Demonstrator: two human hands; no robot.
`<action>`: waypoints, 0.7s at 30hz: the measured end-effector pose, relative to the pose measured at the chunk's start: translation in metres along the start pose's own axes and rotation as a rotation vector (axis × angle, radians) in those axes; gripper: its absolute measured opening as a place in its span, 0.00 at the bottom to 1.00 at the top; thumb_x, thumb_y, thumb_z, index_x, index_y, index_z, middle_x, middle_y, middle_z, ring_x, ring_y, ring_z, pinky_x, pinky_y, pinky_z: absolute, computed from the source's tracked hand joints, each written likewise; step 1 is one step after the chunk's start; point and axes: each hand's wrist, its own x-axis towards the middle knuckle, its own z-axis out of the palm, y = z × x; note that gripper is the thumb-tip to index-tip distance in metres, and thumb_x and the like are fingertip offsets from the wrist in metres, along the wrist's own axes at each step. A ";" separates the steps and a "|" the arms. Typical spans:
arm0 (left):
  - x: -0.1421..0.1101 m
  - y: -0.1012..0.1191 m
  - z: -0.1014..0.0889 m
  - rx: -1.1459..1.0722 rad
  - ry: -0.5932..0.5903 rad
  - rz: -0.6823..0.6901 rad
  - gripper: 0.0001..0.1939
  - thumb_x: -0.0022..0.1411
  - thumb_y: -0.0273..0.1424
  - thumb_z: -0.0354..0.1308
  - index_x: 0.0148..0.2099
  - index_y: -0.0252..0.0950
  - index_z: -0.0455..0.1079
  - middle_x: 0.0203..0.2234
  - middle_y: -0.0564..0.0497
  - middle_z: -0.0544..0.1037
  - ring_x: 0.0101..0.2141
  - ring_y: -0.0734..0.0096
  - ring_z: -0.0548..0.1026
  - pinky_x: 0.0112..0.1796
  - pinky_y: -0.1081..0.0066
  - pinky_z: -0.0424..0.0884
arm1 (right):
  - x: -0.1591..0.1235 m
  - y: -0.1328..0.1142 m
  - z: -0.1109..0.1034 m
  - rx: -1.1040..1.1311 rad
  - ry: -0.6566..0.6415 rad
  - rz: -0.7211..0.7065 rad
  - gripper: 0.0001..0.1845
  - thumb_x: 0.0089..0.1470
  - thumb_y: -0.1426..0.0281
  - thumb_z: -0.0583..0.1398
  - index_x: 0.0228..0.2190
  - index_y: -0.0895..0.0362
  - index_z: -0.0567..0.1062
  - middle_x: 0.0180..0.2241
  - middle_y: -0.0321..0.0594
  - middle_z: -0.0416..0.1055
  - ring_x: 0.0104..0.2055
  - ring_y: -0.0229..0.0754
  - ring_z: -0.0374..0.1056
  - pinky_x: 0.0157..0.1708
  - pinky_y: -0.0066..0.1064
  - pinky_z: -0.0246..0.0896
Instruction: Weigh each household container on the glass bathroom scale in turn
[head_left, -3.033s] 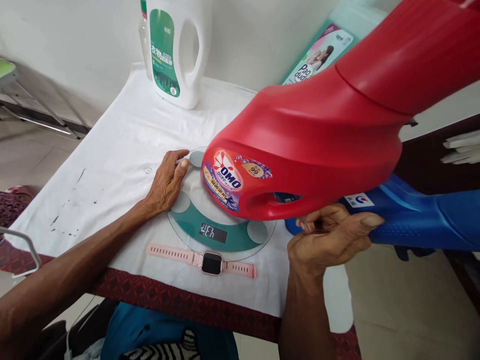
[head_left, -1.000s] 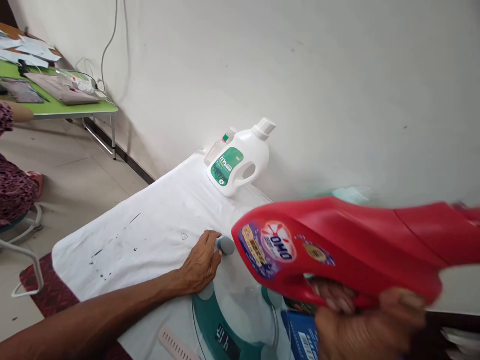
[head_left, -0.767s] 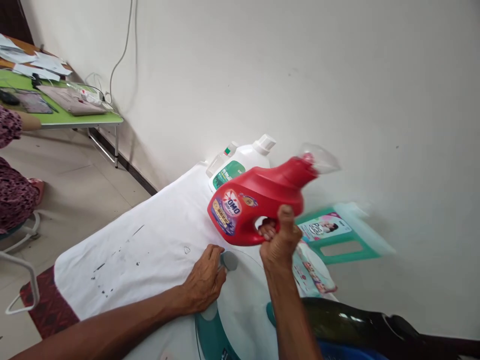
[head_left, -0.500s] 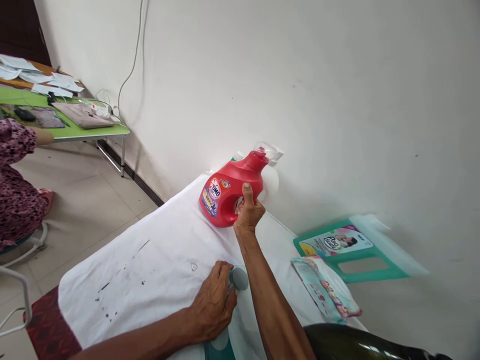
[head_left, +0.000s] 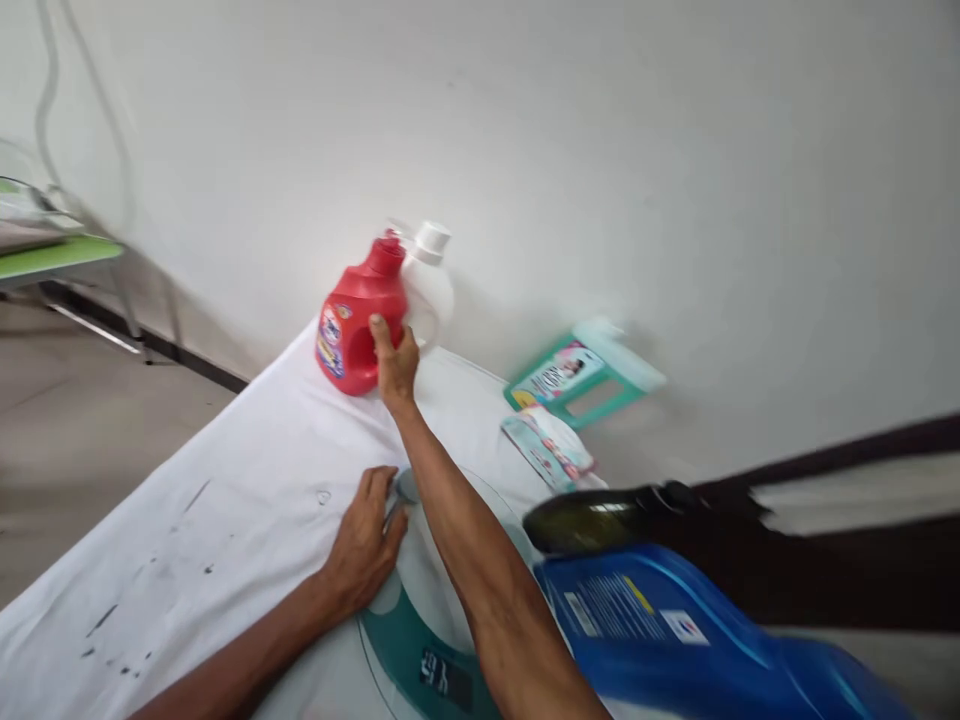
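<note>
A red detergent jug (head_left: 358, 325) stands upright on the white cloth (head_left: 225, 500) near the wall, right in front of a white detergent jug (head_left: 429, 285). My right hand (head_left: 395, 362) reaches far forward and its fingers are wrapped round the red jug's handle. My left hand (head_left: 367, 545) lies flat, fingers apart, on the left rim of a round glass scale (head_left: 409, 620) with a teal base and a dark display.
A blue jug (head_left: 675, 640) lies at the lower right with a dark green bottle (head_left: 600, 520) behind it. A teal package (head_left: 581, 372) and a small wipes pack (head_left: 547, 448) lie by the wall. A green table (head_left: 52, 258) stands far left.
My right hand has carried the red jug away from above the scale to the back of the cloth and stood it beside the white jug. My left hand stayed on the scale.
</note>
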 end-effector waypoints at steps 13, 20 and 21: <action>0.007 0.002 -0.013 0.187 -0.069 0.029 0.22 0.72 0.44 0.53 0.62 0.38 0.64 0.54 0.40 0.74 0.53 0.51 0.78 0.56 0.44 0.76 | -0.221 -0.040 -0.289 -0.849 0.542 -0.582 0.41 0.46 0.63 0.77 0.58 0.50 0.68 0.53 0.49 0.67 0.56 0.56 0.69 0.55 0.55 0.72; 0.011 0.004 -0.016 0.249 -0.081 0.036 0.24 0.71 0.48 0.53 0.59 0.38 0.66 0.53 0.39 0.75 0.52 0.48 0.80 0.54 0.42 0.78 | -0.237 -0.017 -0.354 -0.400 0.764 0.195 0.49 0.43 0.52 0.76 0.61 0.55 0.66 0.61 0.53 0.69 0.62 0.57 0.69 0.63 0.60 0.66; 0.010 0.005 -0.017 0.251 -0.088 0.027 0.24 0.71 0.48 0.52 0.59 0.37 0.66 0.53 0.38 0.75 0.52 0.48 0.80 0.54 0.42 0.77 | -0.233 -0.011 -0.354 -0.309 0.744 0.274 0.49 0.41 0.52 0.77 0.60 0.56 0.68 0.58 0.51 0.73 0.58 0.57 0.73 0.61 0.59 0.67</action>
